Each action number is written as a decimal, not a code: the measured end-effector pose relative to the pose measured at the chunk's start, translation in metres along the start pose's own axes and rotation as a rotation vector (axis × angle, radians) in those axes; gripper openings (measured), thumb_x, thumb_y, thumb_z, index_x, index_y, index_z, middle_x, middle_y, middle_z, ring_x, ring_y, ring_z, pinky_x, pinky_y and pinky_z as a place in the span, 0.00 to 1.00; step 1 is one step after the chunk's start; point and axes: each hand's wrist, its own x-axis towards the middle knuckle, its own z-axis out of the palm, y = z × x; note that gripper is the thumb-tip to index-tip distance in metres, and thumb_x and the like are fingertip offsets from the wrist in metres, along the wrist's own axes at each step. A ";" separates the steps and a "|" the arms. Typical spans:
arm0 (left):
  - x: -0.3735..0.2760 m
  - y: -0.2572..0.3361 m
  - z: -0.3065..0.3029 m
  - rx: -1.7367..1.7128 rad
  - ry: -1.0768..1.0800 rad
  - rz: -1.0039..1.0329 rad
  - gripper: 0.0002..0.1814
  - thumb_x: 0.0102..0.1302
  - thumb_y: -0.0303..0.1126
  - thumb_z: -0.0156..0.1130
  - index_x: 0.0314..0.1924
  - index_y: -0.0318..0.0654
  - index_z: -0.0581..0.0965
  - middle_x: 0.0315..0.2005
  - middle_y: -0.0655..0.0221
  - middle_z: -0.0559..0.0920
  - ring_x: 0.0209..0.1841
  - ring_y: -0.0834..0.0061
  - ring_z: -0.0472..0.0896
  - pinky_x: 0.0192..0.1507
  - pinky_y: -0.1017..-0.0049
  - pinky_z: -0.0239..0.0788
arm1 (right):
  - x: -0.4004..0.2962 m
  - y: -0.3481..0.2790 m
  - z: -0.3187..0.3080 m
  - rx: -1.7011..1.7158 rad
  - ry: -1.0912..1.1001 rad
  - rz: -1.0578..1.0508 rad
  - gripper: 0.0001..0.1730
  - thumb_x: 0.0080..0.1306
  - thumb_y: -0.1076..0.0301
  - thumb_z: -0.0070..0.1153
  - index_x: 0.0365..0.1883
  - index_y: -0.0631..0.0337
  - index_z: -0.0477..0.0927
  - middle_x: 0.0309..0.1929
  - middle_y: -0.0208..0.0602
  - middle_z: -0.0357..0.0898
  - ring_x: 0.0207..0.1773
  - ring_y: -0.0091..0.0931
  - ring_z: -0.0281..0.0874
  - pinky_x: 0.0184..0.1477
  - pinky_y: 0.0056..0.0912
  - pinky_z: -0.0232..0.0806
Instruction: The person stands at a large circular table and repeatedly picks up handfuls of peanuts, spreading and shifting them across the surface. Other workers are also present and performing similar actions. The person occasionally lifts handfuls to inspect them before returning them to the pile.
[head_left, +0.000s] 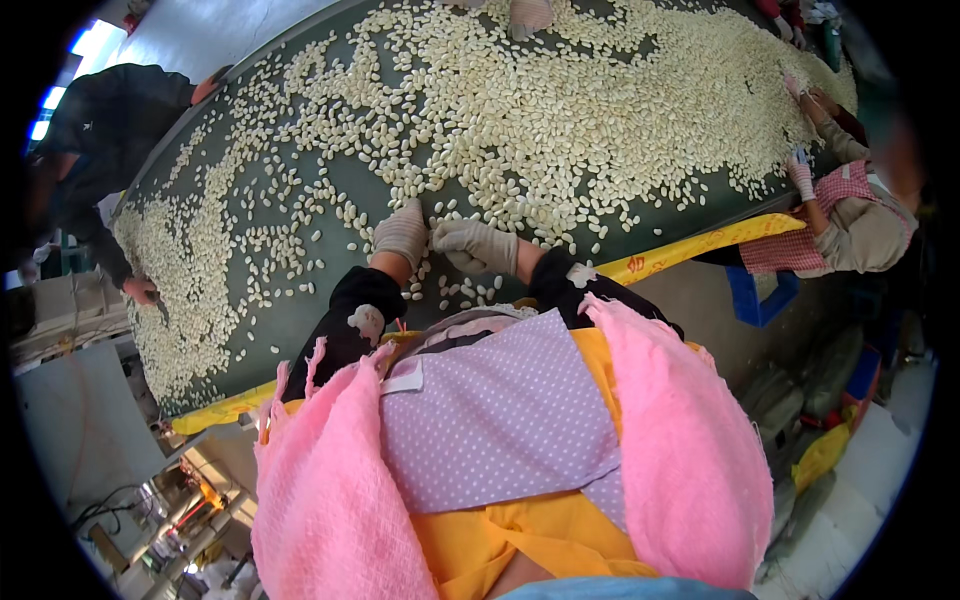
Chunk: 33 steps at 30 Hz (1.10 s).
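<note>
Many white beans (525, 112) lie spread over a dark green sorting surface (337, 176), densest towards the upper right. My left hand (403, 234), in a pale knit glove, rests low over the beans near the close edge, its fingers pointing away from me. Just to its right is my right hand (476, 246), gloved alike, with its fingers curled towards the left hand. The fingertips of the two hands are close together. Whether either hand holds a bean cannot be made out. A small group of beans (469, 289) lies between my right hand and my body.
Yellow printed sheeting (697, 244) covers the near edge. A person in dark clothing (112, 127) leans over the left end. Other people's hands work at the far side (531, 16) and right end (801, 176). A blue crate (759, 296) stands below at right.
</note>
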 end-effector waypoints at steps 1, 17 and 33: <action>0.002 -0.001 0.002 -0.017 -0.007 -0.025 0.18 0.68 0.36 0.58 0.55 0.37 0.71 0.40 0.50 0.85 0.45 0.49 0.84 0.45 0.54 0.74 | -0.016 -0.011 -0.003 0.328 0.001 -0.074 0.09 0.70 0.63 0.51 0.42 0.56 0.77 0.27 0.31 0.76 0.20 0.24 0.67 0.19 0.26 0.56; 0.003 0.011 0.005 -0.296 0.198 -0.119 0.14 0.62 0.37 0.61 0.47 0.43 0.75 0.32 0.56 0.84 0.36 0.55 0.84 0.42 0.59 0.75 | 0.069 -0.078 -0.180 -1.099 1.141 -0.127 0.18 0.76 0.62 0.39 0.60 0.56 0.72 0.51 0.56 0.81 0.54 0.48 0.80 0.56 0.47 0.71; -0.018 0.098 0.007 -2.280 -0.454 0.112 0.10 0.71 0.37 0.51 0.31 0.47 0.69 0.22 0.82 0.63 0.17 0.88 0.54 0.16 0.84 0.45 | -0.118 -0.115 -0.207 -0.444 0.986 -0.399 0.19 0.72 0.53 0.52 0.44 0.60 0.82 0.24 0.35 0.77 0.24 0.28 0.74 0.28 0.34 0.67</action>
